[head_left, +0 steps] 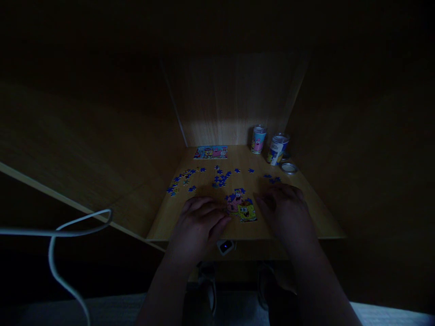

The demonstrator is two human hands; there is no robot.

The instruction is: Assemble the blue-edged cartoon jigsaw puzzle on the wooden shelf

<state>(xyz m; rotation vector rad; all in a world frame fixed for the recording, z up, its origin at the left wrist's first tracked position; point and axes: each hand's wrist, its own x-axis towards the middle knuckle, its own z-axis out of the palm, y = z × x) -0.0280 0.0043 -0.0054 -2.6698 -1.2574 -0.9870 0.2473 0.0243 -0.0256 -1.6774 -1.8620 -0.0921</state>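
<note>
A partly joined jigsaw puzzle [247, 211] lies near the front edge of the wooden surface, showing a yellow and a pink cartoon figure. My left hand [203, 222] is at its left side, fingers loosely bent, with the thumb and forefinger tips at the lower left edge; whether they press on it I cannot tell. To the right, my right hand [283, 210] rests low with thumb and fingers apart, and no piece shows in it. Loose blue puzzle pieces [220, 178] lie beyond the puzzle, others [272, 178] just past my right hand.
More pieces [183, 176] are scattered at the left. A picture card [210, 152] lies at the back. Two printed cans [258, 139] [277, 148] stand at the back right beside a round lid [288, 168]. Wooden panels enclose the dim space; a white cable [54, 233] hangs at left.
</note>
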